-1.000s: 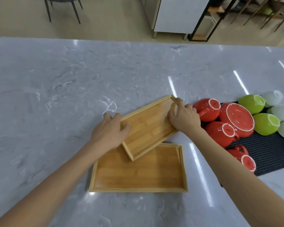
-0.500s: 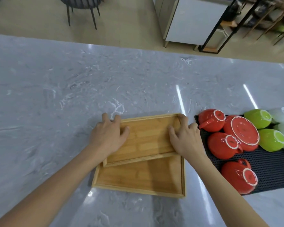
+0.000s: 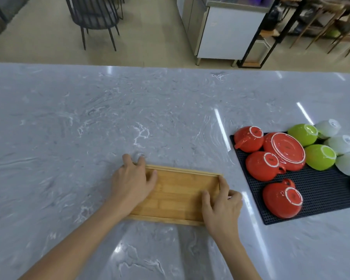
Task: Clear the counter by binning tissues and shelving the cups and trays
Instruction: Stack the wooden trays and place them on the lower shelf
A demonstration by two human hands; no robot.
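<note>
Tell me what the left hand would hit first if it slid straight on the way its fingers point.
Probably nothing close: the left hand grips the left end of the stacked trays, fingers pointing away over bare counter. The way looks free to the far edge, as far as one view shows.

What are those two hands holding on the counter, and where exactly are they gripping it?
The stacked wooden trays, by their short ends: the left hand covers the left end, fingers over the far corner; the right hand grips the right end.
</note>
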